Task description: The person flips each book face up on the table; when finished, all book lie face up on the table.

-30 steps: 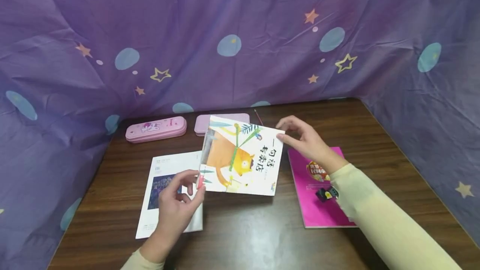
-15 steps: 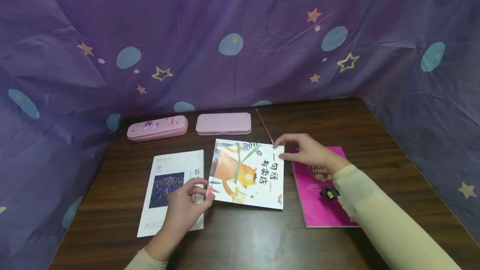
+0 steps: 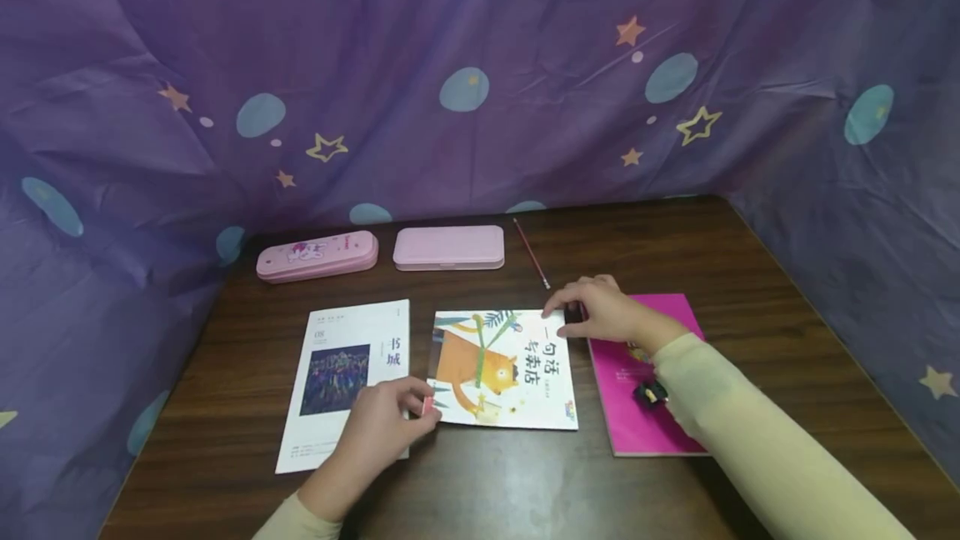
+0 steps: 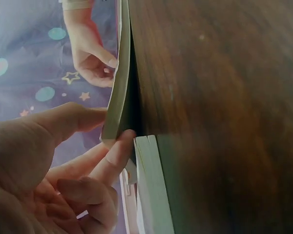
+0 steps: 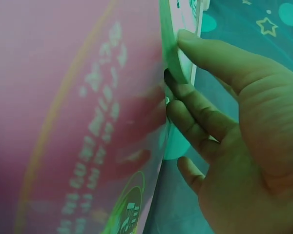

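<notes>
A white picture book (image 3: 480, 332) with an orange animal on its cover lies low over the middle of the table. My left hand (image 3: 382, 423) pinches its near left corner. In the left wrist view the thumb is above the book's edge (image 4: 118, 97) and fingers are beneath it, with a dark gap between book and tabletop. The far right corner is pinched by my right hand (image 3: 603, 315); the right wrist view has the thumb on the cover (image 5: 183, 53) and fingers under the edge.
To the left lies a white book (image 3: 378, 323) with a dark picture; a magenta book (image 3: 637, 432) lies right, partly under my right forearm. Behind are a rabbit-printed pink pencil case (image 3: 318, 257), a plain pink case (image 3: 450, 247) and a red pencil (image 3: 531, 252). A purple curtain (image 3: 375, 40) hangs behind.
Both hands have brought the picture book down towards the table and nearer to me. It has gone from tilted to nearly flat, uncovering the plain pink case and the pencil.
</notes>
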`<move>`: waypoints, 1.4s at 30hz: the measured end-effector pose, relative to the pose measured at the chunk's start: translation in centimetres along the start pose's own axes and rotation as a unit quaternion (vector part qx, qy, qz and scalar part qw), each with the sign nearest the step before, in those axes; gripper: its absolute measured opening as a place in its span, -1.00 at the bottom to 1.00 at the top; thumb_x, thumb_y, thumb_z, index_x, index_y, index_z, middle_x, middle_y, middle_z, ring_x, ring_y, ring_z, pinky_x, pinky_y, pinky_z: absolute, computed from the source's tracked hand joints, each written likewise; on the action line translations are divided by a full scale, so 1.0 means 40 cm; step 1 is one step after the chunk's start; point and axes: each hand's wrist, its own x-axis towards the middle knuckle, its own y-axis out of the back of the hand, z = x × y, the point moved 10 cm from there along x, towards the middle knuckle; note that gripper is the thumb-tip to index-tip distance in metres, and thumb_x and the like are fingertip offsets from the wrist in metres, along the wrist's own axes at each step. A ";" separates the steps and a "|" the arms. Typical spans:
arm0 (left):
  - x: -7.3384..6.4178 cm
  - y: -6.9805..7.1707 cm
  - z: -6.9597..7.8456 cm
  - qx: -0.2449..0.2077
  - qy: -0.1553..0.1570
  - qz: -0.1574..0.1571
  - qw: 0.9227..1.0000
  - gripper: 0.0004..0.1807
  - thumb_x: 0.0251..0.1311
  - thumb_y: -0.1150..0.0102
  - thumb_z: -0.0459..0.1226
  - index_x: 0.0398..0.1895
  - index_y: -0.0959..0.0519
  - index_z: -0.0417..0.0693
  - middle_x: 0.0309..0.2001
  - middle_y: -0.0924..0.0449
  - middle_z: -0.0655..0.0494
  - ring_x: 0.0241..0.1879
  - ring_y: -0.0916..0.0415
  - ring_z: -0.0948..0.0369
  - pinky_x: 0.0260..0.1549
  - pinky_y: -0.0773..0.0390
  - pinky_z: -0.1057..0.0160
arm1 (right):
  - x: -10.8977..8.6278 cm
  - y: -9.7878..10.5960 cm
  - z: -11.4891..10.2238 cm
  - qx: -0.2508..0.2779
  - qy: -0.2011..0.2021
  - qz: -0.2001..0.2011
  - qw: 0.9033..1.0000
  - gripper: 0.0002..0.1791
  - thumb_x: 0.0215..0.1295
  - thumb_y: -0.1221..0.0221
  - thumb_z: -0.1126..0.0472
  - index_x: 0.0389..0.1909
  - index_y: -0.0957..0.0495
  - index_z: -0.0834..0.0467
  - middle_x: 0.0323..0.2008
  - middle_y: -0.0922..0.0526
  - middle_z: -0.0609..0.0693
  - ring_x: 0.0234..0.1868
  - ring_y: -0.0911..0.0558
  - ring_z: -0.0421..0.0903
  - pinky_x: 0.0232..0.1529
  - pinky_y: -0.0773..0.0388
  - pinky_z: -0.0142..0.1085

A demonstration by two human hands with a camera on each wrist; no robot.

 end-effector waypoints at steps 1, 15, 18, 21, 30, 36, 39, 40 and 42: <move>-0.001 -0.002 0.004 0.009 -0.007 -0.004 1.000 -0.79 -0.01 -0.50 -0.25 -0.26 -0.74 0.03 -0.55 -0.72 0.32 -0.66 -0.37 0.40 -0.59 -0.32 0.37 | 0.000 -0.003 0.000 -0.006 -0.001 -0.002 1.000 -0.64 0.11 -0.53 0.09 -0.06 -0.75 -0.23 -0.06 -0.76 -0.24 0.00 -0.59 -0.06 0.22 -0.14 0.21; 0.035 -0.023 0.047 0.054 -0.058 -0.107 0.991 -0.89 0.07 -0.50 -0.31 -0.34 -0.74 -0.05 -0.59 -0.57 0.30 -0.57 -0.42 0.38 -0.52 -0.43 0.37 | -0.045 -0.016 -0.018 -0.044 -0.099 0.011 0.994 -0.61 0.11 -0.53 0.03 0.01 -0.77 -0.15 0.05 -0.68 0.02 0.18 -0.57 0.13 0.21 -0.24 0.25; 0.075 -0.016 0.050 0.053 -0.050 -0.120 0.990 -0.94 0.12 -0.46 -0.34 -0.34 -0.75 -0.05 -0.55 -0.60 0.26 -0.53 -0.45 0.33 -0.50 -0.46 0.32 | -0.069 -0.013 -0.035 -0.061 -0.117 0.020 0.991 -0.59 0.10 -0.54 0.03 0.01 -0.77 -0.12 0.06 -0.68 0.05 0.19 -0.57 0.15 0.23 -0.27 0.28; 0.128 -0.008 0.043 0.063 -0.035 -0.115 0.991 -0.93 0.14 -0.45 -0.35 -0.32 -0.77 -0.02 -0.50 -0.62 0.26 -0.48 -0.47 0.31 -0.46 -0.48 0.30 | -0.092 -0.016 -0.061 -0.068 -0.114 0.029 0.991 -0.61 0.07 -0.56 0.07 -0.03 -0.78 -0.08 0.01 -0.71 0.05 0.15 -0.61 0.15 0.21 -0.36 0.28; 0.252 0.012 0.016 0.087 -0.045 -0.068 0.993 -0.92 0.18 -0.43 -0.36 -0.29 -0.76 -0.01 -0.32 -0.67 0.15 -0.23 -0.60 0.19 -0.08 -0.61 0.11 | -0.150 -0.043 -0.130 -0.040 -0.097 0.030 0.994 -0.69 -0.04 -0.61 0.14 -0.22 -0.80 -0.05 -0.22 -0.75 -0.12 -0.07 -0.66 -0.01 0.01 -0.55 0.02; 0.289 0.016 0.023 0.090 -0.064 -0.052 0.993 -0.89 0.18 -0.44 -0.36 -0.23 -0.78 -0.07 -0.11 -0.67 0.02 -0.02 -0.63 0.06 0.13 -0.60 0.03 | -0.184 -0.052 -0.151 -0.056 -0.103 0.035 0.993 -0.69 -0.14 -0.64 0.05 -0.33 -0.76 -0.17 -0.25 -0.71 -0.19 -0.09 -0.64 -0.05 0.02 -0.50 0.08; 0.298 0.012 0.027 0.089 -0.074 -0.052 0.992 -0.88 0.16 -0.45 -0.36 -0.24 -0.78 -0.07 -0.06 -0.67 0.01 0.04 -0.63 0.03 0.19 -0.57 0.02 | -0.198 -0.056 -0.157 -0.066 -0.113 0.035 0.991 -0.62 -0.22 -0.67 -0.04 -0.32 -0.74 -0.19 -0.22 -0.69 -0.17 -0.05 -0.62 -0.02 0.11 -0.41 0.21; 0.300 0.011 0.028 0.089 -0.078 -0.052 0.992 -0.88 0.15 -0.46 -0.36 -0.24 -0.77 -0.08 -0.06 -0.67 0.01 0.04 -0.63 0.03 0.20 -0.57 0.02 | -0.203 -0.057 -0.159 -0.069 -0.116 0.033 0.990 -0.59 -0.24 -0.67 -0.07 -0.31 -0.73 -0.20 -0.21 -0.68 -0.16 -0.04 -0.61 -0.02 0.13 -0.37 0.25; 0.305 0.006 0.029 0.087 -0.083 -0.054 0.991 -0.88 0.14 -0.46 -0.37 -0.25 -0.77 -0.08 -0.06 -0.69 0.00 0.05 -0.64 0.03 0.21 -0.57 0.02 | -0.213 -0.059 -0.161 -0.073 -0.125 0.030 0.989 -0.53 -0.29 -0.68 -0.11 -0.28 -0.73 -0.19 -0.18 -0.67 -0.15 0.00 -0.59 0.00 0.16 -0.28 0.30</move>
